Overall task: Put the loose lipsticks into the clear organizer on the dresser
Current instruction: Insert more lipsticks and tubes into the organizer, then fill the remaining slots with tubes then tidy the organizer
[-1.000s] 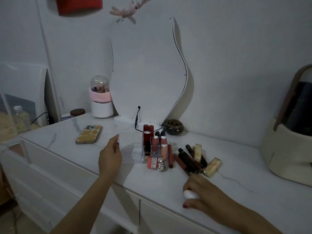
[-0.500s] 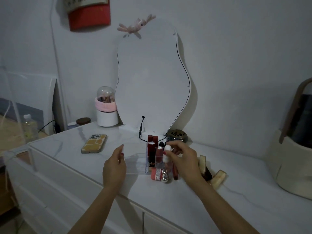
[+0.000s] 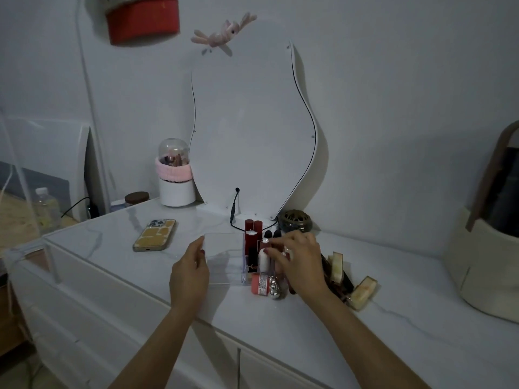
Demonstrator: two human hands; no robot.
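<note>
Left hand [image 3: 189, 272] grips the clear acrylic organizer [image 3: 224, 258]; right hand [image 3: 299, 259] lowers a pinched white-capped lipstick [image 3: 263, 258] into it. Several tubes are slotted; others lie loose.

You see dim, bluish, grainy view; soft shadow right of wavy white mirror [image 3: 252, 136]; wide-angle bending at edges.
</note>
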